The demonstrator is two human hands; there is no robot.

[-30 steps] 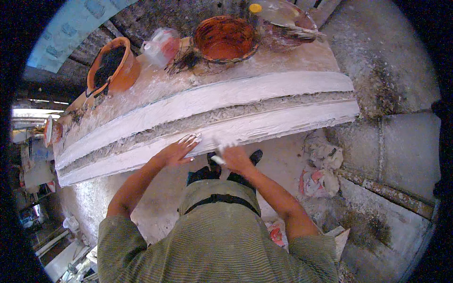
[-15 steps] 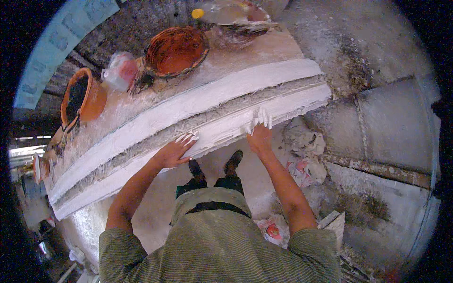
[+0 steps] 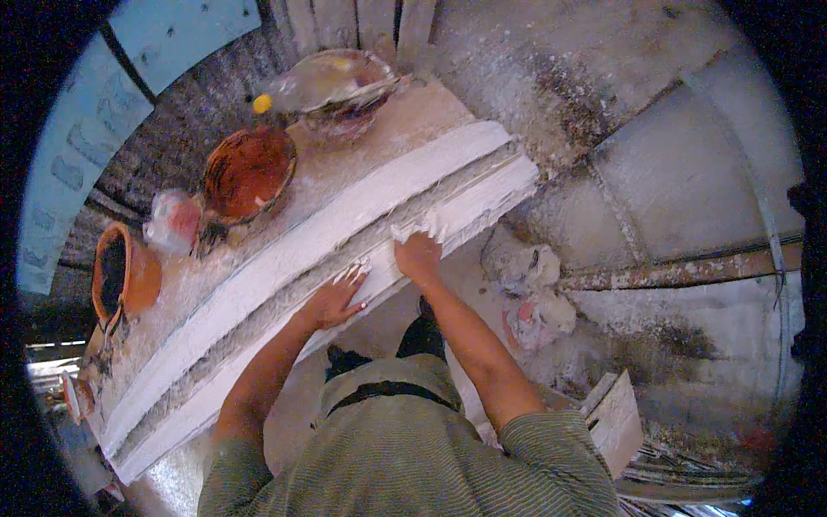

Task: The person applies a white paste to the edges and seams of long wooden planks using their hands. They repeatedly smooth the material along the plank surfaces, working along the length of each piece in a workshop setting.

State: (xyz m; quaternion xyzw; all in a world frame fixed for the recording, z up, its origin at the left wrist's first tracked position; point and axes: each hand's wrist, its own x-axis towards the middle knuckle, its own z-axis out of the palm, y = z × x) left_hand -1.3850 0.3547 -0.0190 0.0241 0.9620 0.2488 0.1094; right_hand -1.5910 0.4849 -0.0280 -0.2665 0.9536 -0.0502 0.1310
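Two long white plaster-like strips lie side by side on a worktop (image 3: 177,297), slanting from lower left to upper right, with a rough grey fibrous band between them. My left hand (image 3: 334,300) rests on the near strip (image 3: 482,200), fingers stretched out and thumb apart. Farther right along that strip lies my right hand (image 3: 419,252), its whitened fingers spread over the surface and partly blurred. White paste coats the fingertips of both hands. Nothing is gripped in either. Beyond them runs the far strip (image 3: 345,211), untouched.
Along the worktop's far side stand an orange clay pot (image 3: 142,280), a clear plastic container (image 3: 172,221), a reddish round bowl (image 3: 250,175) and a large clear bottle with a yellow cap (image 3: 262,104). Crumpled bags (image 3: 525,263) lie on the floor at right, near a wooden board (image 3: 618,422).
My view has turned, so the strips slant more steeply. My right hand is now closer to the left one, its fingers reaching toward the grey band. My left hand stays on the near strip.
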